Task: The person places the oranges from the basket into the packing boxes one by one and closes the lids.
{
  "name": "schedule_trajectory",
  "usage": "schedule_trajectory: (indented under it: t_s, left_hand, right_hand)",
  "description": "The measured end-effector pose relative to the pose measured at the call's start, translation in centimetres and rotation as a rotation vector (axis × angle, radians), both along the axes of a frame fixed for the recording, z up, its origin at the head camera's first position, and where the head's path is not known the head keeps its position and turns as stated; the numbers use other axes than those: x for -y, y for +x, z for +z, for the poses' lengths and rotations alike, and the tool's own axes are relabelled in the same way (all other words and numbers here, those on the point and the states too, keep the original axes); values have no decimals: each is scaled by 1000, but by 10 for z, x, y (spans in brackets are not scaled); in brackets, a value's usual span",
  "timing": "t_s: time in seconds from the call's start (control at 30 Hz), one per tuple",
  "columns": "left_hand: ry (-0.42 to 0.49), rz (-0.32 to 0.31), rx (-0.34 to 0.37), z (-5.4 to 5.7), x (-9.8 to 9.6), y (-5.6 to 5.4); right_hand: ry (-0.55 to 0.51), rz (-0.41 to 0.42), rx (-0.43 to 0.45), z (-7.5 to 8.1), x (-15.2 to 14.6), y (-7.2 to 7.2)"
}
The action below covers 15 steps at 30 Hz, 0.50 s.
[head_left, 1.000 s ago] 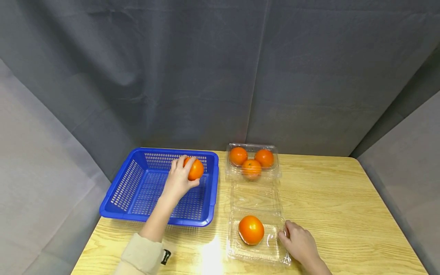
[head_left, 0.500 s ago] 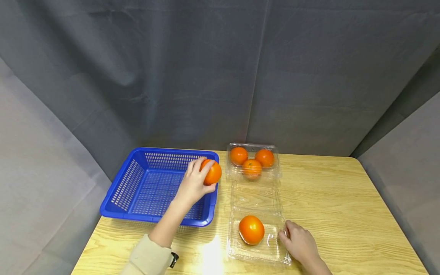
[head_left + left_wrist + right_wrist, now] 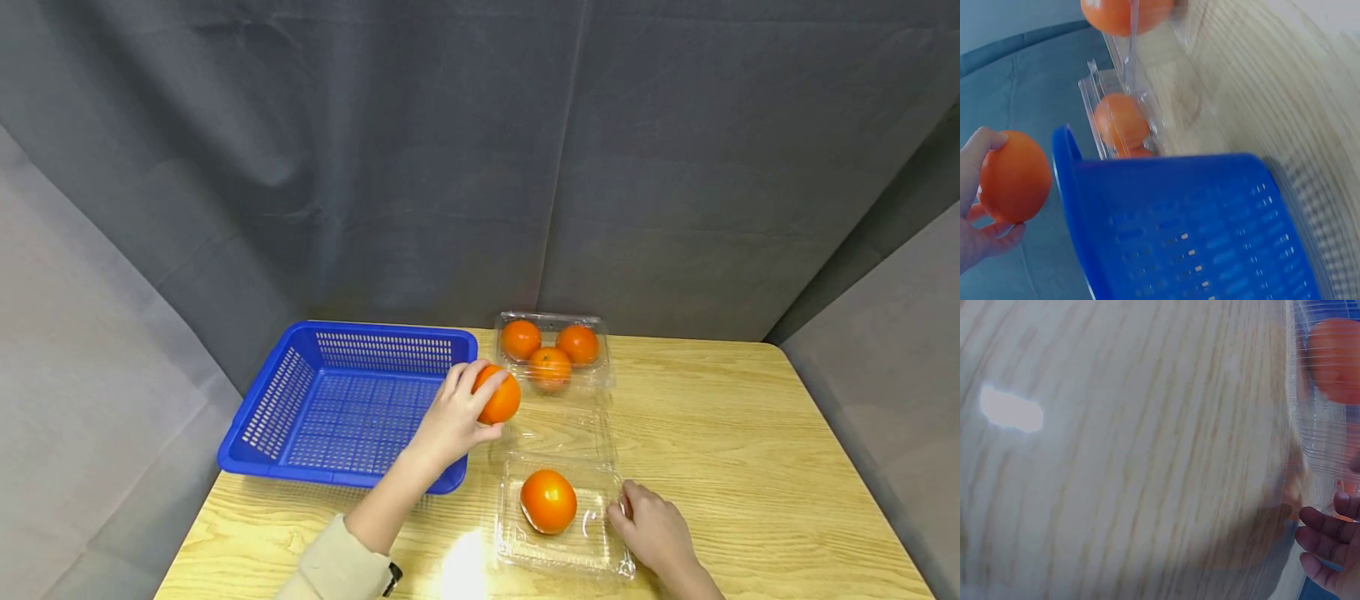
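In the head view my left hand (image 3: 455, 422) grips an orange (image 3: 502, 400), thumb on one side and fingers on the other. It is just past the right rim of the blue plastic basket (image 3: 322, 477), and the left wrist view shows the fruit (image 3: 1019, 180) above the basket's edge. A clear clamshell container (image 3: 588, 552) lies opened out at front centre, a single orange (image 3: 548, 502) inside its near half. My right hand (image 3: 658, 529) pinches the container's right edge between thumb and fingers. In the right wrist view these fingers (image 3: 1329, 528) lie against the clear wall.
Behind the opened container stands a second clear container (image 3: 551, 321) with three oranges. The wooden table (image 3: 750, 450) extends to the right. Grey curtains (image 3: 450, 167) hang along the back and sides. Inside the basket only its slotted floor (image 3: 345, 425) shows.
My left hand has carried the orange rightward from over the basket, across its right rim, to between basket and containers. My right hand and the opened container have stayed in place.
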<state>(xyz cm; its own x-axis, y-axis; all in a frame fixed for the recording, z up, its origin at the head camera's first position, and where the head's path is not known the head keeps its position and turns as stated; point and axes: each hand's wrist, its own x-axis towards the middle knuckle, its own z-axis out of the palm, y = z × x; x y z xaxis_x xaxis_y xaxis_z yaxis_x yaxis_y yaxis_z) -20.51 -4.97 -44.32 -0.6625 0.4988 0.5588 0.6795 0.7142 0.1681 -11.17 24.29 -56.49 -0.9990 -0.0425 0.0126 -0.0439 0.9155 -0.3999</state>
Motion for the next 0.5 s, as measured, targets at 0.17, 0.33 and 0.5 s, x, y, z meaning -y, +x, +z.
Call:
schedule_trajectory:
  t_s: [0.17, 0.33, 0.5]
  left_hand:
    - [-23, -42, 17, 0, -11, 7]
    - [-76, -78, 24, -2, -21, 13]
    - [-83, -139, -8, -8, -31, 19]
  right_hand:
    - [-1, 0, -6, 0, 0, 0]
    - [-2, -4, -11, -1, 0, 0]
    - [-9, -9, -6, -2, 0, 0]
